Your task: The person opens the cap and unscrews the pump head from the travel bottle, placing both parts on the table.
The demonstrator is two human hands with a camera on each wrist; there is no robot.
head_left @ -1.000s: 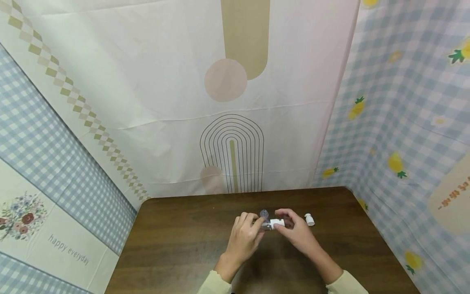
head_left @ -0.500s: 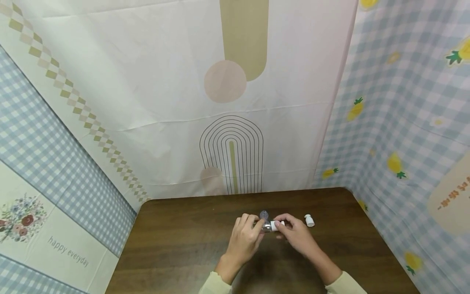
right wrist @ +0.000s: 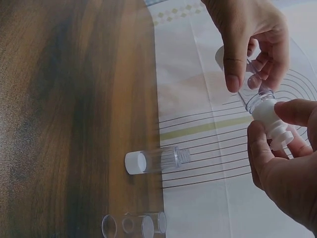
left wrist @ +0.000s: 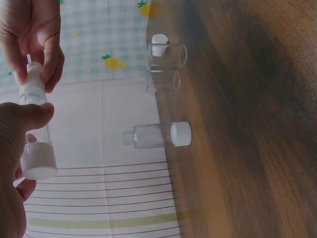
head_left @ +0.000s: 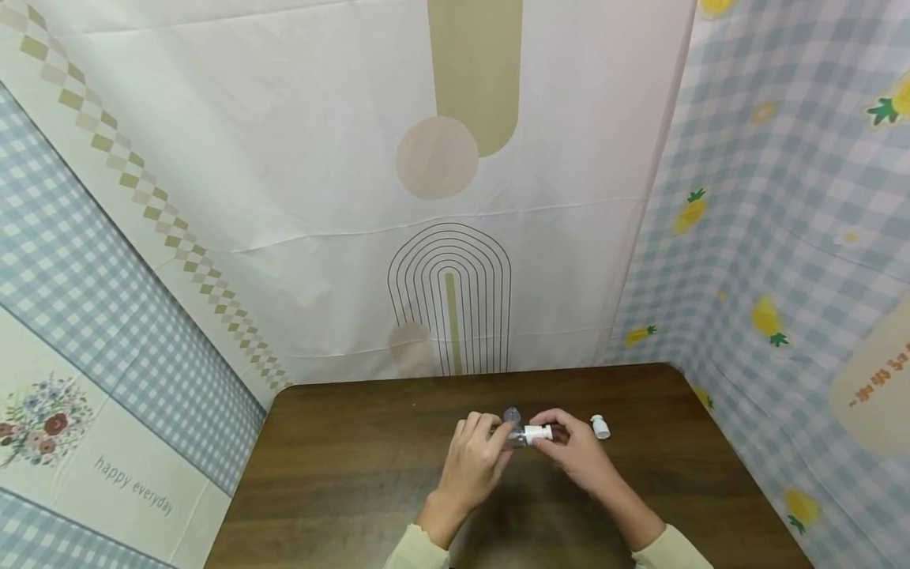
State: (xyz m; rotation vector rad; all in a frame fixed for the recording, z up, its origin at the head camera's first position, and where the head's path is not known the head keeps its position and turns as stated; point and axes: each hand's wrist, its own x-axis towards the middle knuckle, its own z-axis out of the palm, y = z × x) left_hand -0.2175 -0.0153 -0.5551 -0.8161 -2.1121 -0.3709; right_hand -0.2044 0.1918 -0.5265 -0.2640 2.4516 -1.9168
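My left hand (head_left: 475, 450) grips a small clear bottle (right wrist: 255, 82) with a white base (left wrist: 38, 161), lying sideways above the table. At the bottle's neck sits a white pump top (right wrist: 266, 113) with a small nozzle. The thumb and fingers of my right hand (right wrist: 292, 173) are around that pump top, thumb and a fingertip at its collar. In the head view, the pump top (head_left: 538, 433) points right, between the two hands. Part of the bottle is hidden under the left fingers.
A second clear bottle (left wrist: 153, 136) with a white base stands upright on the wooden table (head_left: 341, 458), its threaded neck bare. Clear cylindrical covers (left wrist: 168, 54) stand beside it. Another white pump top (head_left: 600, 427) is right of my right hand. Fabric (head_left: 320, 300) hangs behind the table.
The right fingers closed in over the pump top half a second ago, and now they sit farther back with more of it showing. My left hand and the bottle stay in place.
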